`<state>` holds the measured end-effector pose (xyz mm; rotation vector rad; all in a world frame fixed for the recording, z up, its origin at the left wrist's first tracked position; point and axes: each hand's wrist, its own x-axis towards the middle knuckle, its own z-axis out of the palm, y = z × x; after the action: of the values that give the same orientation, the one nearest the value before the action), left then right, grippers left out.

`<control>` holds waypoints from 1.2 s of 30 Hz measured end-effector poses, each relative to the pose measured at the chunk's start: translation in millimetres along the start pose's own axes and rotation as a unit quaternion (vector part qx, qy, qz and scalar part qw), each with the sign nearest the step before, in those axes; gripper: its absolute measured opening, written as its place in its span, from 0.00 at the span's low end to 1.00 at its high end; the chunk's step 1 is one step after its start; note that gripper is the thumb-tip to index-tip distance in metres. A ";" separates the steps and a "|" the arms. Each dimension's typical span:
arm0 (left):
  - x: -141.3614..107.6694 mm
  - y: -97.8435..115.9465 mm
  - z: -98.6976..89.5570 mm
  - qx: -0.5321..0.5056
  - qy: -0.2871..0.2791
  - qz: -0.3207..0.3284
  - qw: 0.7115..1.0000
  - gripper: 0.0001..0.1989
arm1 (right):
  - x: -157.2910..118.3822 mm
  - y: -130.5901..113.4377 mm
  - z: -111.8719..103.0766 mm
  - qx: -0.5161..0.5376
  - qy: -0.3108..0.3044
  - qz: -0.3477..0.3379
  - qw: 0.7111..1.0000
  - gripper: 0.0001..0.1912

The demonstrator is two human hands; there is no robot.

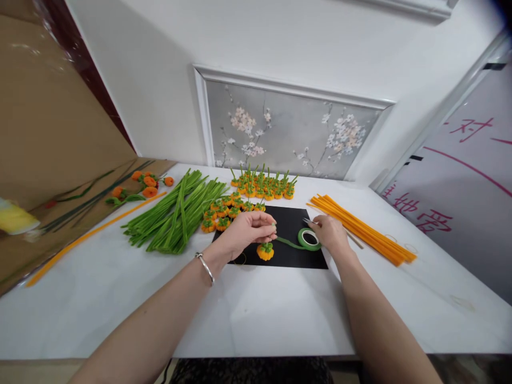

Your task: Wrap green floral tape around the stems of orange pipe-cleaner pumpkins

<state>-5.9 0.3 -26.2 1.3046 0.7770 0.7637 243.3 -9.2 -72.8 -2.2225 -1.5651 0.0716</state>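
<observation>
My left hand [256, 232] is closed in a pinch, and the loose end of a green tape strip [288, 243] reaches its fingertips. That strip runs back to a roll of green tape [309, 232] lying on a black mat [298, 260]. Beside the roll, my right hand [331, 233] is closed around small scissors [309, 221]; their silver blades point left and their handles are hidden in the palm. Just below my left fingertips, a small orange fuzzy pumpkin [265, 252] with a green top sits on the mat.
Several similar orange pumpkins [268, 193] with green stems stand at the back. Left lie a heap of green pipe cleaners [174, 213], a single orange one [92, 234] and orange flowers [150, 186]. Orange pipe cleaners [362, 229] lie right. A wall panel [288, 128] stands behind.
</observation>
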 end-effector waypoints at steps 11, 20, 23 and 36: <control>-0.7 -1.4 7.3 0.079 0.025 0.051 0.995 0.16 | 7.2 21.6 -0.8 0.066 0.021 0.029 0.997 0.13; -5.1 -0.6 13.8 0.167 0.054 0.092 0.980 0.18 | -19.3 -30.0 -24.8 0.204 0.017 -0.104 0.973 0.15; -5.9 -2.6 13.5 0.175 0.049 0.105 0.978 0.22 | -33.2 -49.7 -25.7 0.342 -0.107 -0.202 0.912 0.18; -6.1 -5.3 17.6 0.155 0.029 0.113 0.981 0.32 | -43.4 -62.1 -20.3 0.370 -0.047 -0.244 0.895 0.09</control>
<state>5.9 -14.7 -29.3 1.6780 0.8277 0.8890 177.8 -37.6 -40.2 -1.2267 -1.7190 0.5360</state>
